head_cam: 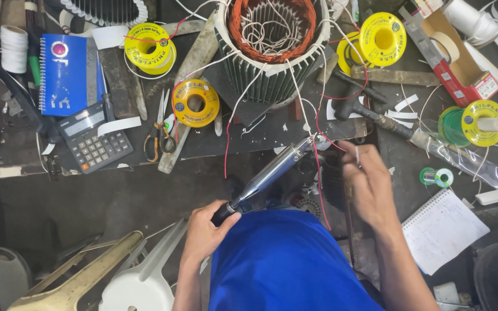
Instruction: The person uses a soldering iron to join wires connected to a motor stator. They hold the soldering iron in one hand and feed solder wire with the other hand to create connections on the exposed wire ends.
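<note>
My left hand [206,230] grips the dark handle of a long shiny metal soldering iron [269,173], whose tip points up and right toward the wire ends at the bench edge. My right hand [367,181] is closed on a thin strand of solder wire [357,156] near that tip. Red [318,173] and white [295,92] lead wires run down from a motor stator [272,46] with copper windings at the top centre. A blue shirt [283,265] fills the lower middle.
On the dark bench lie several yellow wire spools [196,102], a calculator [94,138], a blue notebook [63,72], scissors [159,135], a hammer [370,112], a cardboard box [456,57] and a white notepad [442,230]. White plastic fan parts [139,276] sit at lower left.
</note>
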